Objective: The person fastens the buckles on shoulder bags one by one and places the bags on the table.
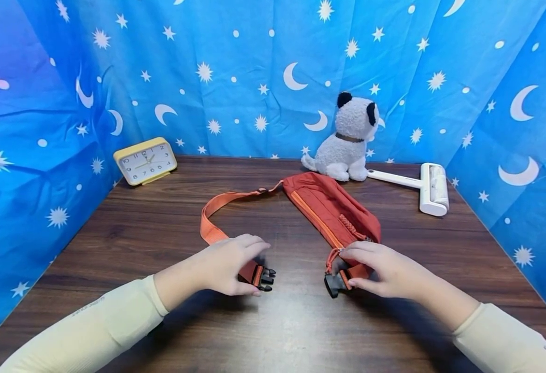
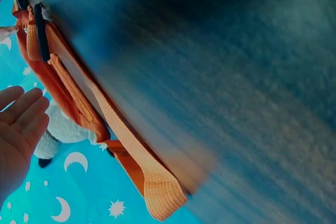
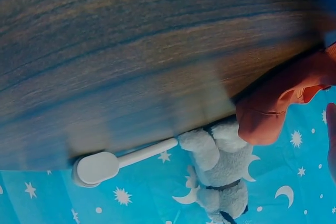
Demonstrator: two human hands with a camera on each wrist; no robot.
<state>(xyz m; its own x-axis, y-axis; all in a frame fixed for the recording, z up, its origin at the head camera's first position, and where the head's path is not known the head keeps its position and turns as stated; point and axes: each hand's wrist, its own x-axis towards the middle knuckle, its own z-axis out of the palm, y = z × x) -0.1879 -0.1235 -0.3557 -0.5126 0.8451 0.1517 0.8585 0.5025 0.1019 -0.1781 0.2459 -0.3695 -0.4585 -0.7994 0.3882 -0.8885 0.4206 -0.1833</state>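
An orange-red waist bag [image 1: 333, 207] lies on the table, with its orange strap [image 1: 214, 207] looping out to the left. At the strap's end is the black pronged buckle half [image 1: 266, 278], and my left hand [image 1: 228, 264] is over the webbing just behind it. In the left wrist view the fingers of that hand [image 2: 23, 124] are fairly straight, apart from the strap. My right hand [image 1: 385, 269] hovers with thumb and fingers spread around the short webbing by the black socket buckle half [image 1: 334, 285]. The two buckle halves are apart, facing each other.
A yellow alarm clock [image 1: 146, 161] stands at the back left. Behind the bag sits a grey plush dog [image 1: 347, 137], with a white lint roller [image 1: 433, 189] to its right. A blue star-and-moon curtain [image 1: 235, 93] encloses the wooden table [image 1: 296, 336].
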